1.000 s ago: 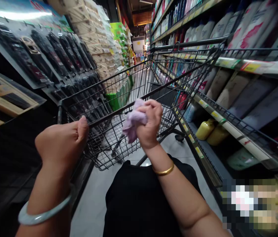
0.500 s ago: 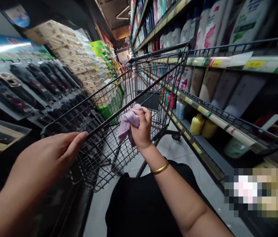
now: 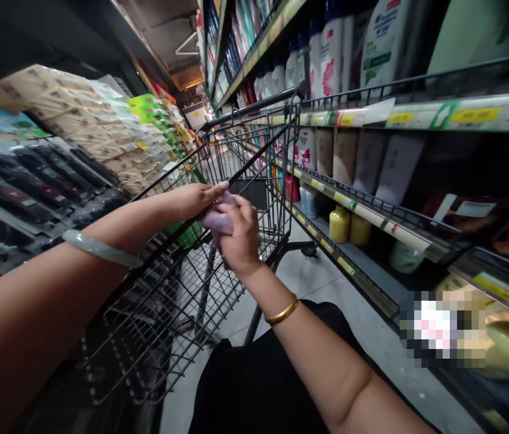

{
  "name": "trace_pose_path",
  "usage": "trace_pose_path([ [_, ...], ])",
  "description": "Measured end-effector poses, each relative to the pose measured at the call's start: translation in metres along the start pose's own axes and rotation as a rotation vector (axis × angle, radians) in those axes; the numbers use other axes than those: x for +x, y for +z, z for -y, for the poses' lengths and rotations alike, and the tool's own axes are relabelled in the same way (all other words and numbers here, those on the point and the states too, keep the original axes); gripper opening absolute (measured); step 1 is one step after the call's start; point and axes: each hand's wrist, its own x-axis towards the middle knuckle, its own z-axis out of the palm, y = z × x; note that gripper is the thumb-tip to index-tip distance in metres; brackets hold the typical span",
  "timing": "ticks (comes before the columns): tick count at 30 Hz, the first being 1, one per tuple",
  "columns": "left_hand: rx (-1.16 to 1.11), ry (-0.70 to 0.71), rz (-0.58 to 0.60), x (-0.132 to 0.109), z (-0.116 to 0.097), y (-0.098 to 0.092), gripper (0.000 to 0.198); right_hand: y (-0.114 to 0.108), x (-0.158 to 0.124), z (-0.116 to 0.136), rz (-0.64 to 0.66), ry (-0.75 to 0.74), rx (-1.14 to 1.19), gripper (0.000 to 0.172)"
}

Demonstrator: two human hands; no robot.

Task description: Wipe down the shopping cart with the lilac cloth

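Observation:
A dark wire shopping cart [image 3: 258, 155] stands tilted in my view ahead of me. My right hand [image 3: 238, 232] is closed around a crumpled light purple cloth [image 3: 217, 222], pressed near the cart's upper side rail. Right beside it, my left hand [image 3: 196, 199] is closed over the same rail, its fingertips close to the cloth; its fingers' undersides are hidden. A pale bangle [image 3: 100, 248] circles my left wrist and a gold bangle [image 3: 282, 310] my right.
Shelves with shampoo bottles [image 3: 330, 57] and price strips line the right side. Yellow jars [image 3: 339, 224] sit low there. On the left are stacked packaged goods [image 3: 82, 120] and hanging black packs [image 3: 32, 175]. Pale floor tiles [image 3: 317, 283] show below the cart.
My left hand has moved forward and right along the rail, up to the cloth. My right hand still holds the cloth, and the view has shifted to the right.

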Motion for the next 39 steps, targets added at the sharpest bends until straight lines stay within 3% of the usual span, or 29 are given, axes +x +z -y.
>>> trace_pose_path([
  [2, -0.013, 0.006, -0.028, 0.012, 0.0, 0.001, 0.059, 0.0, 0.007, -0.001, 0.042, -0.067, -0.02, 0.025],
  [6, -0.269, -0.056, 0.184, 0.021, 0.001, 0.008, 0.051, -0.001, 0.019, -0.029, -0.181, 0.219, 0.023, 0.026],
  [8, -0.374, -0.043, 0.255, 0.021, 0.002, 0.011, 0.048, -0.002, 0.025, -0.034, -0.245, 0.259, 0.059, 0.028],
  [12, -0.417, 0.002, 0.217, 0.017, 0.006, 0.013, 0.044, -0.003, 0.046, -0.023, -0.104, 0.001, 0.059, 0.025],
  [14, -0.412, -0.009, 0.223, 0.016, 0.007, 0.012, 0.046, -0.005, 0.059, -0.027, -0.081, -0.057, 0.048, 0.024],
  [18, -0.41, -0.048, 0.313, 0.015, 0.005, 0.01, 0.056, -0.009, 0.073, -0.046, -0.184, 0.184, 0.031, 0.027],
  [20, -0.412, -0.036, 0.309, 0.014, 0.006, 0.01, 0.056, -0.01, 0.072, -0.042, -0.158, 0.207, 0.014, 0.026],
  [23, -0.402, 0.007, 0.231, 0.011, 0.009, 0.012, 0.05, -0.013, 0.067, -0.027, 0.004, -0.018, 0.012, 0.024],
  [25, -0.394, 0.011, 0.203, 0.008, 0.011, 0.014, 0.047, -0.016, 0.066, -0.032, 0.069, -0.11, -0.006, 0.026],
  [27, -0.427, -0.012, 0.222, 0.006, 0.014, 0.015, 0.048, -0.018, 0.064, -0.054, 0.022, -0.009, -0.033, 0.028],
  [30, -0.547, -0.03, 0.266, 0.004, 0.017, 0.016, 0.05, -0.018, 0.061, -0.087, -0.146, 0.325, -0.031, 0.034],
  [31, -0.584, -0.03, 0.279, 0.004, 0.019, 0.016, 0.051, -0.017, 0.06, -0.089, -0.174, 0.371, -0.011, 0.035],
  [33, -0.643, -0.049, 0.31, 0.005, 0.023, 0.017, 0.054, -0.014, 0.059, -0.076, -0.141, 0.278, 0.041, 0.033],
  [36, -0.746, -0.092, 0.362, 0.009, 0.03, 0.02, 0.06, -0.011, 0.059, -0.042, 0.016, -0.032, 0.084, 0.031],
  [38, -0.826, -0.109, 0.399, 0.012, 0.035, 0.023, 0.06, -0.011, 0.058, -0.038, 0.062, -0.081, 0.073, 0.031],
  [39, -0.862, -0.108, 0.414, 0.013, 0.037, 0.025, 0.06, -0.011, 0.056, -0.043, 0.04, -0.033, 0.064, 0.031],
])
